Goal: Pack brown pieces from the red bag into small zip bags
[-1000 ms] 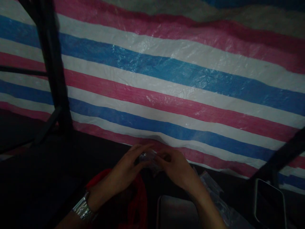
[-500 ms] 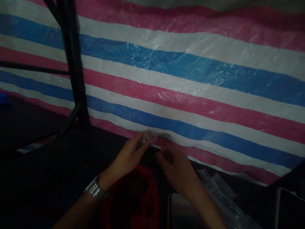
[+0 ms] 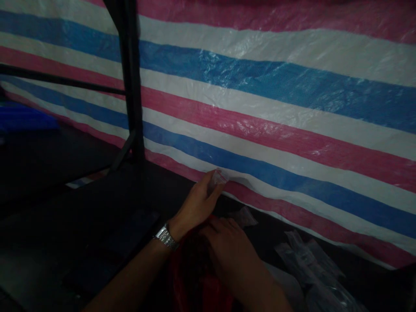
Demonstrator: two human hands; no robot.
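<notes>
My left hand (image 3: 200, 201), with a silver watch on its wrist, is closed on a small clear zip bag (image 3: 221, 177) with a red line along its top. It holds the bag up near the foot of the striped sheet. Lower and to the right, my right hand (image 3: 230, 245) reaches over the far right rim of a red bag or container (image 3: 177, 277). Its fingertips point down inside, out of sight, so their grip is hidden. Dark contents fill the red container, too dim to name. Just beyond my right hand lies another small clear bag (image 3: 245, 216).
Several clear plastic bags (image 3: 308, 260) lie in a pile to the right on the dark table (image 3: 162, 182). A striped plastic sheet (image 3: 260, 117) hangs behind. A black metal post (image 3: 131, 86) rises at the left, and something blue (image 3: 29, 117) sits beyond it.
My right hand has moved from beside the left hand down into the red container. A small clear bag now shows behind it. The view has shifted left; my left hand still holds its bag.
</notes>
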